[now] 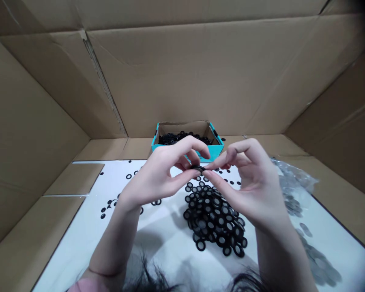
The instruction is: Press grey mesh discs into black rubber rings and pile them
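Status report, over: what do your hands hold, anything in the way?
Left hand, right hand pinching black ring at fingertips. Pile of black rings below. Teal box ahead, not in way.

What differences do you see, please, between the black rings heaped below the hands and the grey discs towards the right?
The black rings are dark with lighter centres, while the grey discs are pale all over. The black rings form one dense heap in the middle, whereas the grey discs spread in a looser trail towards a clear plastic bag. Both are small, round and flat, and lie over the white sheet.
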### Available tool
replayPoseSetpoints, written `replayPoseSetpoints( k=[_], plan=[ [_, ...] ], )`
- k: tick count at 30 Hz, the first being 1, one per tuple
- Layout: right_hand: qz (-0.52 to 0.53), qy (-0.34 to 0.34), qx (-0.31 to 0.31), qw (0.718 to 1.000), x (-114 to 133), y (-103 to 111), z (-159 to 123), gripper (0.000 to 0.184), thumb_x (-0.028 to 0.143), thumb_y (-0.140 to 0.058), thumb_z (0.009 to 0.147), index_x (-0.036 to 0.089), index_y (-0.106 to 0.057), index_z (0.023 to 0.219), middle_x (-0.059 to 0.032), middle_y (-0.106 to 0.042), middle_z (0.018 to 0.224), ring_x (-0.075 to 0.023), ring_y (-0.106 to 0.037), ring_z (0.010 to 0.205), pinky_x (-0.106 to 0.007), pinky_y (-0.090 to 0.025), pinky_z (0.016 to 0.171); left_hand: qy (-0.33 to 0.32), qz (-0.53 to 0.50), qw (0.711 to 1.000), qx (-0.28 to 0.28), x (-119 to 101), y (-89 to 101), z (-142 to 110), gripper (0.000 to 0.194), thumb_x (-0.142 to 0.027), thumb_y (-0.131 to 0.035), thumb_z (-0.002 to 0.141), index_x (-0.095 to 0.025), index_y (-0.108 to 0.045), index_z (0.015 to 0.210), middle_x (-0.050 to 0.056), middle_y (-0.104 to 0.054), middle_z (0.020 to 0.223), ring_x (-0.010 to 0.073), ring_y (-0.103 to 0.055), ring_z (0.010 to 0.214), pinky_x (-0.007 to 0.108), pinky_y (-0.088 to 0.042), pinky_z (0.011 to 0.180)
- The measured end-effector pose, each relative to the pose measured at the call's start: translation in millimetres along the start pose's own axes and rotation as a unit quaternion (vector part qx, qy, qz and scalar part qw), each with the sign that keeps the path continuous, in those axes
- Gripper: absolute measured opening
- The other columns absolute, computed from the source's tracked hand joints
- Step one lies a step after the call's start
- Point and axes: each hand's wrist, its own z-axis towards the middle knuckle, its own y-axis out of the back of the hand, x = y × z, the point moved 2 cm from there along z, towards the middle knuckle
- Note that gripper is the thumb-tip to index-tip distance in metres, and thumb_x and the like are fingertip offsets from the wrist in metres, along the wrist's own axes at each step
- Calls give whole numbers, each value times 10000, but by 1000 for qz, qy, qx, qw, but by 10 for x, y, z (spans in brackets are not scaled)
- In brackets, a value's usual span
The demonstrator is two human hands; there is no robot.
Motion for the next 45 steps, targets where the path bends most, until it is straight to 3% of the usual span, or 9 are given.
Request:
replayPoseSetpoints(
  k=[7,15,22,28,31,36,45],
  plan=[
    [-48,-12,-15,999,-19,25,-3,317,104,-724,805,270,-480,921,31,-715,829,-186,-658,780,-352,-422,690,-9,-11,1000,-24,7,-12,21,179,-93,-628,909,-175,-586,1063,-3,-671,906,88,-655,758,210,-580,713],
    [19,-22,-21,999,-25,5,19,289,119,-752,788,263,-511,859,57,-590,694,-149,-595,654,-333,-435,619,-6,-40,999,-30,7,-54,27,156,-113,-579,952,-199,-542,1076,21,-644,1009,94,-651,839,189,-581,712],
    [85,-7,-41,996,14,-42,-9,380,100,-766,766,269,-429,817,76,-580,665,-143,-596,644,-334,-473,644,5,7,999,37,-53,-38,-24,196,-21,-513,926,-206,-518,993,-4,-625,959,78,-634,750,201,-541,671],
    [-5,-6,-21,1000,4,-16,-5,300,112,-754,783,266,-509,862,49,-610,752,-164,-658,718,-353,-502,685,-1,7,1000,-18,-47,-2,-4,259,-57,-592,898,-198,-550,1111,-6,-646,920,94,-648,770,215,-566,713],
    [-22,-6,-21,1000,-12,7,-8,325,102,-769,768,271,-526,900,42,-630,799,-186,-681,785,-366,-495,724,-11,-12,1000,-18,-34,-12,13,242,-57,-608,892,-184,-570,1095,2,-672,930,90,-648,756,211,-566,697],
    [-3,-21,-20,1000,-22,16,3,292,100,-763,781,266,-542,875,48,-603,747,-159,-629,694,-349,-491,683,-22,7,999,-32,-18,-36,17,194,-99,-609,919,-195,-570,1083,10,-679,988,83,-638,761,207,-564,711],
    [90,-25,-48,995,44,7,-16,380,63,-758,748,274,-450,819,77,-611,666,-144,-608,653,-331,-497,671,-16,24,999,24,-61,-62,-29,242,-2,-529,909,-211,-545,1030,-7,-645,955,87,-641,798,205,-558,712]
  ],
)
